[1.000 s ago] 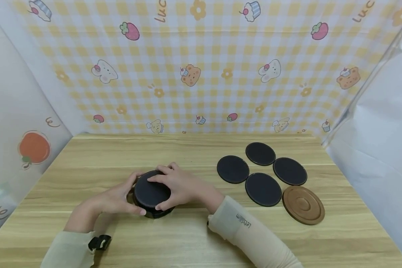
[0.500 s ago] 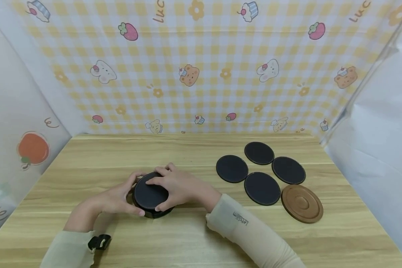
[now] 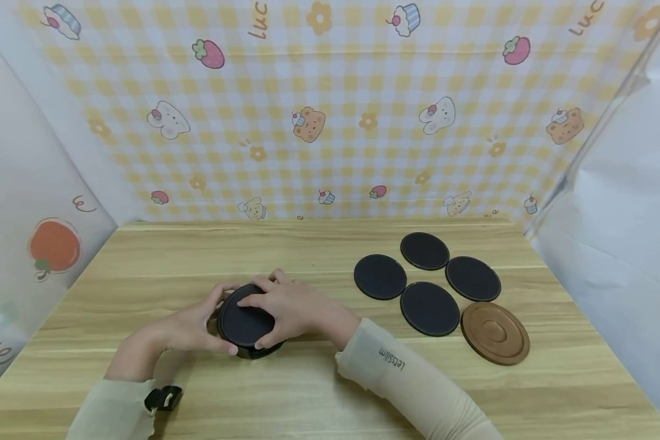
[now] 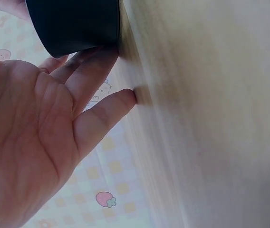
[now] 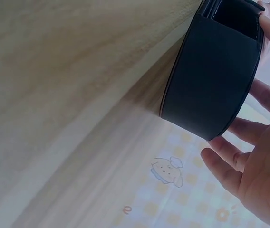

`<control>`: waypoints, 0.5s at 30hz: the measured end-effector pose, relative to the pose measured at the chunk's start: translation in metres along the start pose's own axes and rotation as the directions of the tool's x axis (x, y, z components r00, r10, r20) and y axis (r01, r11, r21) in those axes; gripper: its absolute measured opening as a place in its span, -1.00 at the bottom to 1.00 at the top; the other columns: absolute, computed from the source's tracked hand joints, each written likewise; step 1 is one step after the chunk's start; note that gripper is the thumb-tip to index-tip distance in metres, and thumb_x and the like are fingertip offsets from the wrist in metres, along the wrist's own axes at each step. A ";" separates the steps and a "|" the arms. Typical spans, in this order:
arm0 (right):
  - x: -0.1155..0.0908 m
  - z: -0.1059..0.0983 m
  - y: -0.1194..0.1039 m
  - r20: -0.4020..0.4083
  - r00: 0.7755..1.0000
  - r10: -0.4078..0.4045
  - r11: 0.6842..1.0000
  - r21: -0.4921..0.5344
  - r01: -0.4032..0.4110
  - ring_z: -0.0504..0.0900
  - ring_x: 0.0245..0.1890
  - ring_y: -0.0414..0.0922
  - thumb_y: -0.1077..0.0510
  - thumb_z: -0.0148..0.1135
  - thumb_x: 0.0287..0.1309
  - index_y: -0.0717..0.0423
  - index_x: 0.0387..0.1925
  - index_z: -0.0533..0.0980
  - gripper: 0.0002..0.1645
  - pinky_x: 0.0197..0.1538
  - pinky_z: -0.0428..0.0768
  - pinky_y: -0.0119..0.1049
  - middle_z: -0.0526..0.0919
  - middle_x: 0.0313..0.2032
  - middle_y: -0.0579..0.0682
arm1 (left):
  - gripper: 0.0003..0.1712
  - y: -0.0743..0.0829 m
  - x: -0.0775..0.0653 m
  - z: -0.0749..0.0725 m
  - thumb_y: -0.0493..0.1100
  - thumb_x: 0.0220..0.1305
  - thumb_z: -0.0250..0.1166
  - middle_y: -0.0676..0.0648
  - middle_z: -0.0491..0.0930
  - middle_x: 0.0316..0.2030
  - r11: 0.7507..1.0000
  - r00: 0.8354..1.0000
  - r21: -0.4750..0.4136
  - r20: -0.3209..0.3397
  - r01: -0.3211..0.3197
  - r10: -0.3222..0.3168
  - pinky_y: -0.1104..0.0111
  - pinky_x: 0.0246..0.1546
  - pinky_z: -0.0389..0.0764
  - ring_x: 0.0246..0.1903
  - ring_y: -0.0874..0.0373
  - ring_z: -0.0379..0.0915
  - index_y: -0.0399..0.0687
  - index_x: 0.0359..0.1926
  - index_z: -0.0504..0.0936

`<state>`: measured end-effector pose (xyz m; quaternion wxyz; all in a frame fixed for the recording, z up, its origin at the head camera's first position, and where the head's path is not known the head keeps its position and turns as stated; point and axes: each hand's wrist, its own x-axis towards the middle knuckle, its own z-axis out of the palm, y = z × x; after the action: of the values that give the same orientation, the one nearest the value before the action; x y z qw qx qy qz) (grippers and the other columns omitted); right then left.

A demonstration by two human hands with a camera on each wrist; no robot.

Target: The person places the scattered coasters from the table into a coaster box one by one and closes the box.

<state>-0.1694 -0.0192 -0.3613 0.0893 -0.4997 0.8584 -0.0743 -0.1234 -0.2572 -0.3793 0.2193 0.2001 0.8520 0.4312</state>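
Note:
A round black coaster holder (image 5: 211, 76) stands on the table, its side wall smooth and dark with a cutout in the rim. At its top sits a black round coaster (image 3: 243, 324) with a stitched edge. My left hand (image 3: 200, 324) grips the holder from the left, thumb at the near side and fingers round the far side. My right hand (image 3: 291, 308) holds the coaster from the right, index finger on its top face and thumb at its near edge. In the left wrist view, the holder (image 4: 75, 23) shows beyond my palm, little finger extended towards the tabletop.
Several black coasters lie flat at the right, among them a near coaster (image 3: 430, 308) and a far coaster (image 3: 425, 250). Beside them is a brown round wooden coaster (image 3: 495, 333) with ringed grooves. A checked cloth backdrop (image 3: 341, 79) rises behind the wooden table (image 3: 286, 397).
The coaster and my right hand have shifted slightly left and towards me, and the coaster has sunk a little at the holder's top. My left hand stays in place.

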 end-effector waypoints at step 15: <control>-0.004 0.000 0.008 -0.006 1.000 -0.018 0.997 0.073 0.018 0.27 0.25 -0.09 -0.28 0.41 0.08 -0.20 0.43 0.31 -0.08 0.24 0.44 -0.30 0.20 0.50 -0.09 | 0.17 -0.001 -0.001 0.000 -0.05 0.05 0.55 -0.35 0.17 0.40 1.000 1.000 0.010 -0.009 -0.009 0.009 -0.35 0.19 0.26 0.39 -0.49 0.07 -0.12 0.45 -0.08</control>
<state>-0.1737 -0.0116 -0.3626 0.1044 -0.5035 0.8509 -0.1076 -0.1231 -0.2583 -0.3801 0.2126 0.2032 0.8541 0.4290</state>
